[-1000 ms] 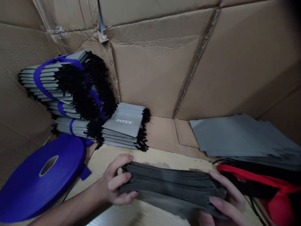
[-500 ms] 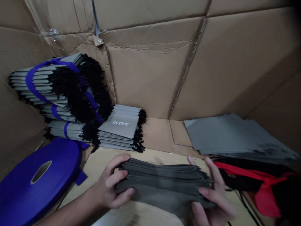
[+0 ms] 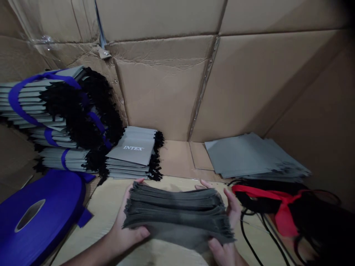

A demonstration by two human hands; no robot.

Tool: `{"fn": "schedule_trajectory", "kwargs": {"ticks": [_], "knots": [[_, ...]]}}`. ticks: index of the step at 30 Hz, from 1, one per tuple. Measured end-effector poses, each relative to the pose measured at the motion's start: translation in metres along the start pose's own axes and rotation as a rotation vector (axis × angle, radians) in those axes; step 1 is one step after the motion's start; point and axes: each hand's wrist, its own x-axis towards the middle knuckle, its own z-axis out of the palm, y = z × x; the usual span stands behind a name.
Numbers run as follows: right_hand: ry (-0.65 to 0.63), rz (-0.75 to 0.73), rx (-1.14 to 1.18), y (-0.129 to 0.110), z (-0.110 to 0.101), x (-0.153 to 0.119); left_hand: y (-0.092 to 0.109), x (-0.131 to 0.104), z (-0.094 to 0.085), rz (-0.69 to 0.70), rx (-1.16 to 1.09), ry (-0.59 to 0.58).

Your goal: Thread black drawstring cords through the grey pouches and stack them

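White "INTEX" (image 3: pixel 133 148) on grey stack (image 3: pixel 133 157) behind dark bundle (image 3: pixel 177 212) between fingers (image 3: pixel 232 202)

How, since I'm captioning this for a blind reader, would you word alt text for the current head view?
A person's left hand and right hand hold a stack of dark grey pieces between them. Beyond is a grey pile topped with INTEX lettering, blue-strapped bundles and a blue roll to its left, flat grey sheets to its right.

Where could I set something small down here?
Bare cardboard shows between the INTEX stack and flat gray sheets; another patch lies between the blue roll and left hand. Crowded: strapped bundles at left, red strap and black material at right.
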Motion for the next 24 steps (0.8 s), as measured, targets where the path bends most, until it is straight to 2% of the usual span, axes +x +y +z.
{"fn": "schedule_trajectory", "kwargs": {"ticks": [3, 5, 9, 12, 16, 21, 24], "knots": [[0.008, 0.043, -0.008, 0.002, 0.000, -0.005, 0.000, -0.003, 0.002, -0.147, -0.153, -0.033], [0.030, 0.055, -0.024, 0.003, 0.000, -0.007, -0.001, -0.004, 0.003, -0.222, -0.205, -0.012], [0.045, -0.038, -0.069, 0.005, -0.002, -0.002, -0.003, -0.005, -0.002, -0.260, -0.180, 0.047], [0.049, -0.127, -0.175, 0.004, -0.005, 0.004, -0.006, -0.006, -0.007, -0.308, -0.084, 0.028], [0.053, -0.163, -0.252, 0.003, -0.006, 0.006, -0.011, -0.008, -0.007, -0.304, -0.055, 0.013], [0.101, -0.176, -0.244, 0.005, -0.002, 0.004, -0.010, -0.010, -0.003, -0.261, -0.104, 0.031], [0.116, -0.234, -0.238, 0.005, -0.002, 0.005, -0.009, -0.010, -0.005, -0.208, -0.071, 0.024]]}}
